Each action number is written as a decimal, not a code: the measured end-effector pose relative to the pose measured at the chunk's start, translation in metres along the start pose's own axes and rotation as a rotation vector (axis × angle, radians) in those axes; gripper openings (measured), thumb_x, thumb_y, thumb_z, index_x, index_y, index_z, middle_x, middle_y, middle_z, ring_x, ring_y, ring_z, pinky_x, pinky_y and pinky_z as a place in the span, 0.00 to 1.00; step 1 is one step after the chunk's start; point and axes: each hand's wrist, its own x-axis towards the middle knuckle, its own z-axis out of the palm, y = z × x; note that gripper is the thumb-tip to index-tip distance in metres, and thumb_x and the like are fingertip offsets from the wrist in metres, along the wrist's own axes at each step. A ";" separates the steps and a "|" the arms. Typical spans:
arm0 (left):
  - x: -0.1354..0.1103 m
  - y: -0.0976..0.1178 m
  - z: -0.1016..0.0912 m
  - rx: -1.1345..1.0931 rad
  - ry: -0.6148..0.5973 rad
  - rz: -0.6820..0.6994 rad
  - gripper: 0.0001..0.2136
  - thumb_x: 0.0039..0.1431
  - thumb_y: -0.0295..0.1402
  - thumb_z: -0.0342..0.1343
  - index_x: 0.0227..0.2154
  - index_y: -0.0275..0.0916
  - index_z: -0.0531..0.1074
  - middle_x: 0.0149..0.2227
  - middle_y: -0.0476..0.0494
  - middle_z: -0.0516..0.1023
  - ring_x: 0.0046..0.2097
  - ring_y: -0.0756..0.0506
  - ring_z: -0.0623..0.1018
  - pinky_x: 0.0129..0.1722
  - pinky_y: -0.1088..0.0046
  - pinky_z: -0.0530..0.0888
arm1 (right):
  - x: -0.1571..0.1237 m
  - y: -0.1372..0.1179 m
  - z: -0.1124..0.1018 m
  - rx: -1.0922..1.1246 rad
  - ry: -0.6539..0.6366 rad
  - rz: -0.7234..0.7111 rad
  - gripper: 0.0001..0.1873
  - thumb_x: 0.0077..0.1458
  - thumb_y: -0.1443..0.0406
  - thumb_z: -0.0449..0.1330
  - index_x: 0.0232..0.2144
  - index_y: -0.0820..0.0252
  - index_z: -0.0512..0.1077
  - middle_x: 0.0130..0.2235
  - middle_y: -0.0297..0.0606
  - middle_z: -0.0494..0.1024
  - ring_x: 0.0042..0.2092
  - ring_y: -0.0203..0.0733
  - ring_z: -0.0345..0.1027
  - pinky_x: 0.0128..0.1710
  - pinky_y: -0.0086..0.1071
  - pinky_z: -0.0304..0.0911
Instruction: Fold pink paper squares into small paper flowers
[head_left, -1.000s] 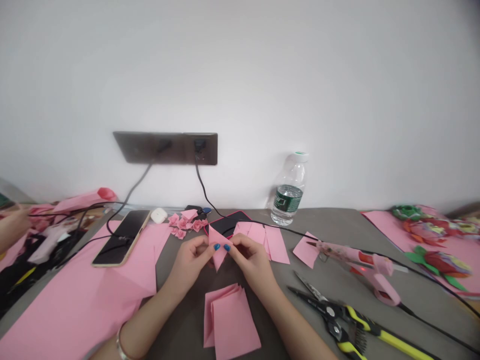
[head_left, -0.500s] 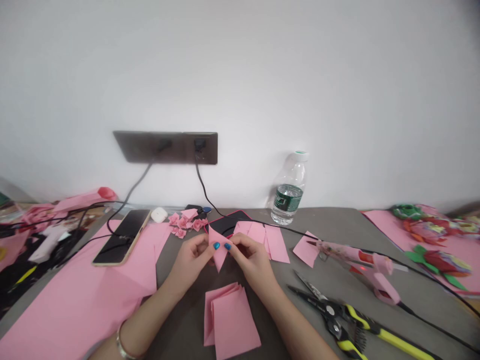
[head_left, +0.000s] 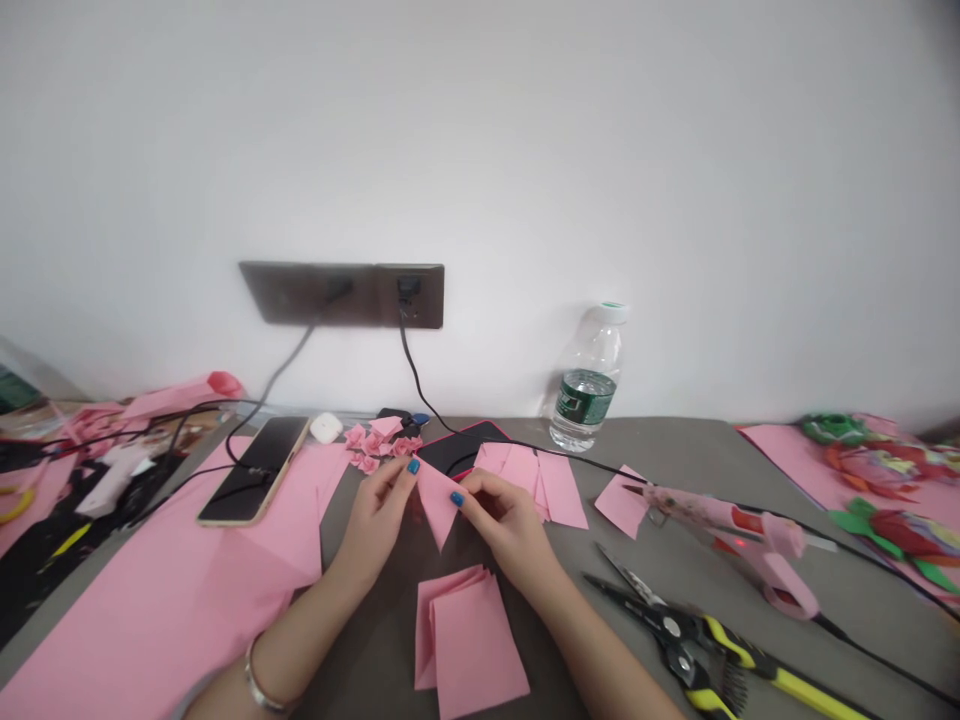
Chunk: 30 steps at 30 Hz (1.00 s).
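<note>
Basically a folding step, as I read it; both hands are on one small pink paper piece [head_left: 435,502], which looks held up off the desk [head_left: 675,452] — left hand [head_left: 377,520] pinches its upper-left corner between thumb and finger, right hand [head_left: 504,520] pinches the right corner, one point hanging down between them; single layer or doubled, can't tell; folded pink stack [head_left: 481,645] lies on the desk nearer the body, between the forearms; glue gun [head_left: 750,530] and yellow-handled shears [head_left: 673,627] sit off to the right, neither in hand; paper roses [head_left: 373,441] lie just beyond the left hand; next move, my guess, calls for lining up the edges, then running a thumb down the crease — light grip, since thin paper would probably take a stray crease easily.
</note>
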 end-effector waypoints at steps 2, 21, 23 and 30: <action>0.002 0.001 -0.001 -0.016 0.006 0.018 0.13 0.58 0.43 0.56 0.26 0.39 0.70 0.21 0.53 0.65 0.24 0.49 0.68 0.23 0.77 0.68 | 0.000 0.002 0.000 0.002 -0.003 -0.001 0.17 0.54 0.53 0.61 0.22 0.59 0.68 0.25 0.33 0.66 0.28 0.38 0.60 0.28 0.30 0.57; 0.004 0.004 -0.009 0.117 0.055 0.217 0.10 0.61 0.32 0.51 0.24 0.39 0.64 0.21 0.56 0.58 0.23 0.52 0.59 0.23 0.78 0.57 | -0.001 0.004 -0.001 -0.030 -0.062 0.002 0.15 0.56 0.57 0.60 0.24 0.61 0.70 0.27 0.34 0.67 0.30 0.38 0.60 0.30 0.30 0.55; 0.003 0.005 -0.009 0.123 0.066 0.230 0.10 0.61 0.32 0.50 0.24 0.39 0.63 0.21 0.56 0.58 0.24 0.52 0.59 0.23 0.78 0.57 | -0.001 0.004 0.000 -0.026 -0.062 0.003 0.15 0.56 0.57 0.60 0.24 0.61 0.69 0.27 0.34 0.67 0.30 0.38 0.60 0.30 0.30 0.55; 0.001 0.006 -0.006 0.159 -0.100 0.145 0.15 0.64 0.43 0.46 0.27 0.39 0.65 0.22 0.55 0.62 0.24 0.51 0.62 0.23 0.77 0.59 | 0.001 0.007 -0.004 0.038 -0.027 0.006 0.17 0.56 0.55 0.61 0.23 0.60 0.68 0.25 0.32 0.66 0.29 0.37 0.58 0.29 0.29 0.53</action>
